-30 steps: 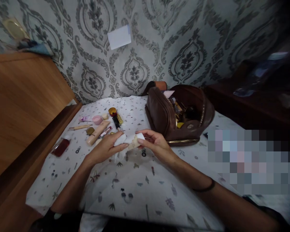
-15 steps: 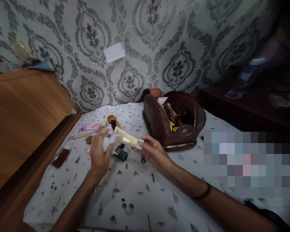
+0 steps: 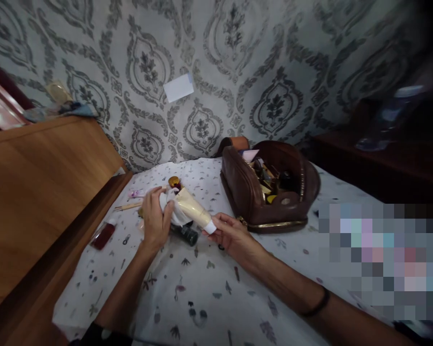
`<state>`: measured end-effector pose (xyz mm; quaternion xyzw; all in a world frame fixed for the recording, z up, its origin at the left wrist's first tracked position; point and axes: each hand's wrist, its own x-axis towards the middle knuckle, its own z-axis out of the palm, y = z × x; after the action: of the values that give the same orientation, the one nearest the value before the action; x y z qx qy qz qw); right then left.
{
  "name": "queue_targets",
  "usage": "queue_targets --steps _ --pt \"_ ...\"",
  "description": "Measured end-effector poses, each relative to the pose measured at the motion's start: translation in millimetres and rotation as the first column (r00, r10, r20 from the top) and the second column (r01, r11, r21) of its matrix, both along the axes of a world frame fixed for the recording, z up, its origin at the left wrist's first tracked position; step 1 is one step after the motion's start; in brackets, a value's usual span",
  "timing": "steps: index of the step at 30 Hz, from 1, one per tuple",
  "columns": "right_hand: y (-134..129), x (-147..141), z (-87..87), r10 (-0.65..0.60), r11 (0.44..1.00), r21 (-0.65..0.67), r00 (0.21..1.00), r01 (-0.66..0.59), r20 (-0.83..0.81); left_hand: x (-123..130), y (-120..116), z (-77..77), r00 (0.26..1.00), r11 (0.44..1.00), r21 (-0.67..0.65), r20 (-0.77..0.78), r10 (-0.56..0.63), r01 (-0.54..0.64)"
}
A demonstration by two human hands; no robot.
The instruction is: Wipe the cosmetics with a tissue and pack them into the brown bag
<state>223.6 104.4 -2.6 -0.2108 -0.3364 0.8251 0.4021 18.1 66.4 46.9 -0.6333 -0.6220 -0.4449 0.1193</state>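
My left hand (image 3: 156, 218) is closed around a crumpled white tissue (image 3: 178, 211). The tissue lies against the body of a pale yellow tube (image 3: 194, 209). My right hand (image 3: 234, 236) pinches that tube at its white cap, and the tube slants down to the right. Just below the tube a dark green bottle (image 3: 186, 234) lies on the patterned white sheet (image 3: 209, 307). Behind my left hand are a small gold-topped jar (image 3: 174, 182), a pinkish tube (image 3: 135, 193) and thin wooden sticks (image 3: 129, 206).
An open brown bag (image 3: 274, 211) full of small items stands right of my hands. A red bottle (image 3: 104, 235) lies at the left near the wooden board (image 3: 50, 192). A clear plastic bottle (image 3: 389, 117) stands on dark furniture at the right.
The tissue has spread further over the tube's side, and the tube now tilts more steeply. The whole view has shifted, so the surroundings sit further right and slightly lower.
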Motion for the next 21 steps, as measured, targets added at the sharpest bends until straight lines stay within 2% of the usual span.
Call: queue_targets --steps 1,3,5,6,9,11,15,18,21 --pt "-0.4 -1.2 -0.9 0.009 1.0 0.001 1.0 -0.009 -0.004 5.0 -0.7 -2.4 0.985 0.999 -0.049 0.174 0.008 0.001" --pt "-2.1 -4.0 -3.2 0.035 0.999 0.009 0.999 -0.035 0.003 20.7 -3.5 -11.0 0.871 0.989 -0.145 0.489 0.048 0.027" --pt "-3.7 -6.5 -6.4 0.033 0.999 0.024 0.999 -0.034 0.025 39.9 -7.7 -21.4 0.753 0.973 -0.197 0.657 0.042 0.117" --pt "-4.0 -7.4 -8.2 0.018 0.999 0.038 0.999 -0.019 0.043 49.1 -10.2 -26.0 0.724 0.96 -0.201 0.69 -0.002 0.194" --pt "-2.7 -8.3 -14.0 -0.052 0.993 0.112 0.991 0.038 0.125 68.0 -17.6 -33.6 0.697 0.891 -0.178 0.692 -0.188 0.418" --pt "-0.8 -8.2 -17.9 -0.091 0.98 0.192 0.975 0.052 0.201 71.0 -20.6 -33.8 0.679 0.854 -0.164 0.687 -0.261 0.494" --pt "1.1 -8.2 -22.6 -0.116 0.947 0.32 0.943 0.01 0.313 62.6 -20.8 -29.9 0.673 0.83 -0.163 0.676 -0.3 0.533" --pt "1.6 -6.6 -19.9 -0.083 0.905 0.418 0.937 -0.072 0.34 55.2 -19.9 -27.8 0.722 0.829 -0.195 0.618 -0.31 0.524" --pt "4.0 -2.8 -12.2 -0.098 0.86 0.5 0.928 -0.103 0.36 50.6 -20.6 -27.0 0.773 0.84 -0.205 0.541 -0.331 0.503"
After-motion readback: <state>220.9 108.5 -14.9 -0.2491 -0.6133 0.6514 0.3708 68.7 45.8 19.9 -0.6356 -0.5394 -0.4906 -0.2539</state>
